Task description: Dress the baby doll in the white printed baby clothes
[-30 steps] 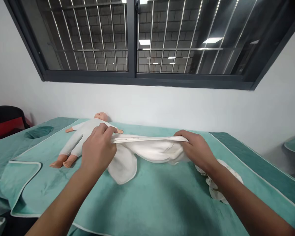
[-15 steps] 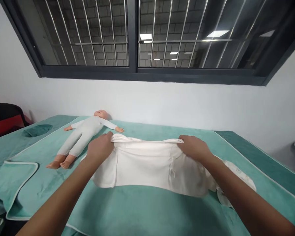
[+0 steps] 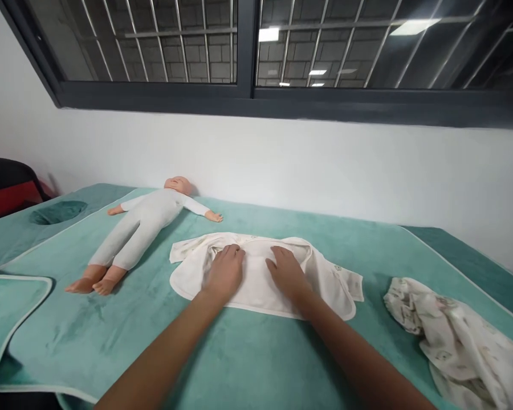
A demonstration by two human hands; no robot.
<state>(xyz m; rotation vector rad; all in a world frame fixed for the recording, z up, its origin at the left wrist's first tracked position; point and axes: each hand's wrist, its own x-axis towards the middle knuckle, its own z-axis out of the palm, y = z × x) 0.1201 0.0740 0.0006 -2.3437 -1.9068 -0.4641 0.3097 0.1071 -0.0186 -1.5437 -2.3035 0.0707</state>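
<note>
With the doll (image 3: 151, 213) as my landmark, the white top (image 3: 256, 279) lies just to its right, both sleeves sticking out, the nearer one close to the doll's leg but apart from it. My left hand (image 3: 224, 273) rests on the top with fingers close together; its thumb is hidden, so I cannot tell whether it pinches a fold. My right hand (image 3: 288, 276) lies on the cloth, thumb held apart from the fingers, gripping nothing. Creases run beside both hands, so I would press lightly and stroke outward from the middle, letting one palm anchor while the other smooths, then square the sleeves without dragging the hem. Toward the doll there is little room: its outstretched hand sits near the collar side. Away from the doll, a strip of green mat (image 3: 256, 364) separates the top from the crumpled printed cloth (image 3: 461, 336), giving my right elbow some space. The wall (image 3: 282, 165) stands right behind the doll's head, and below its feet the mat's pale-trimmed edge curls, worth keeping my sweeps off.
</note>
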